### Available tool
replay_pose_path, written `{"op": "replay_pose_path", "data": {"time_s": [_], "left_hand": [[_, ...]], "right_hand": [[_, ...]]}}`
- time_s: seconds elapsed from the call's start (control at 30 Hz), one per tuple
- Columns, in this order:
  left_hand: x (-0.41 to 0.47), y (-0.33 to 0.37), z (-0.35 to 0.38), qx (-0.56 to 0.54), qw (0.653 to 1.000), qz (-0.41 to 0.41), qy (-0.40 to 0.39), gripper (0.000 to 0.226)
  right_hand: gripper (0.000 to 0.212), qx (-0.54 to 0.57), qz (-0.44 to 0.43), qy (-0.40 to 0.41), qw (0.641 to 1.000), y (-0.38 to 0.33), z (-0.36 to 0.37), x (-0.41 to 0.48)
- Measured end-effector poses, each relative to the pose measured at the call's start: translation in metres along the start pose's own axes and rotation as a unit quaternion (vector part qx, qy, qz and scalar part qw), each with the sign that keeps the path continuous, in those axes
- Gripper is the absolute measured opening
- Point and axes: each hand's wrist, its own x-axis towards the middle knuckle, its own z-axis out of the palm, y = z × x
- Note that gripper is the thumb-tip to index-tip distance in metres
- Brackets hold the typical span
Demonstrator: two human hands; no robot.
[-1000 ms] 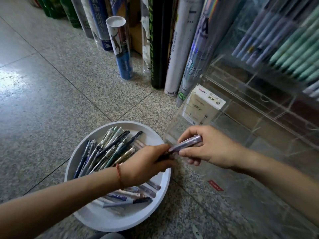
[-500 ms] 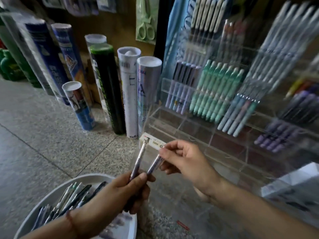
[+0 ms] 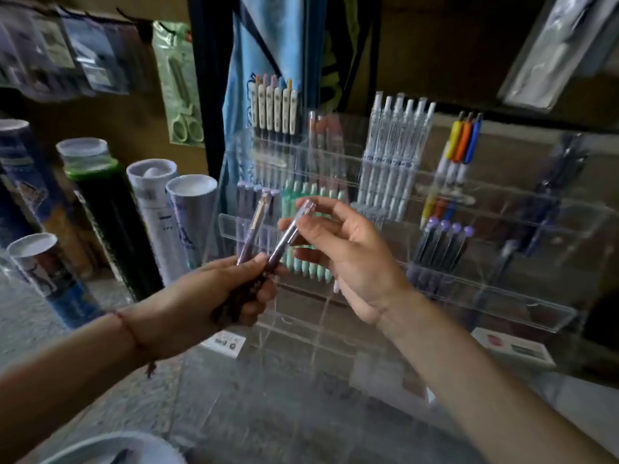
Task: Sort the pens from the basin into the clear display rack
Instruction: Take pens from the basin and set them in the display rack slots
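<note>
Pens (image 3: 255, 222) upright from left grip (image 3: 214, 294)

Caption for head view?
Left hand grips two purple pens; right hand pinches the right pen before the clear display rack.

The scene is dim, with soft light reaching the rack (image 3: 502, 306) from the front and left. In front of the rack, the left hand (image 3: 214, 296) and right hand (image 3: 348, 262) are the best-lit, sharpest things, and the pens (image 3: 268, 236) they hold carry small highlights. Pale glare runs along the rack's clear edges. Above and behind the rack, everything sinks into deep shadow. Left of the rack, the floor (image 3: 30, 316) is brighter but grainy, and the tubes (image 3: 191, 226) lean outward from wide-angle distortion. The hanging packets (image 3: 83, 55) up-left of the rack are smeared with blur. Below the rack, the basin (image 3: 110, 447) rim is out of focus.
</note>
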Motion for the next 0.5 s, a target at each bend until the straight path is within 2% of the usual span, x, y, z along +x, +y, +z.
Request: {"op": "replay_pose_path", "data": {"time_s": [0.07,0.23,0.3,0.4,0.5], "left_hand": [[0.008,0.008,-0.002,0.032,0.998,0.028,0.043,0.020],[0.006,-0.004,-0.024,-0.002,0.982,0.087,0.169,0.021],[0.004,-0.013,-0.038,0.037,0.971,0.117,0.203,0.021],[0.005,-0.019,-0.052,0.091,0.960,0.155,0.215,0.020],[0.010,-0.019,-0.056,0.112,0.964,0.153,0.185,0.024]], "right_hand": [[0.019,-0.001,-0.027,0.023,0.999,-0.002,0.000,0.004],[0.022,-0.073,-0.094,0.029,0.992,0.003,0.011,0.008],[0.027,-0.095,-0.117,0.034,0.988,0.005,0.014,0.011],[0.025,-0.180,-0.172,0.044,0.968,0.008,0.016,0.020],[0.025,-0.233,-0.219,0.048,0.946,0.008,0.025,0.029]]}}
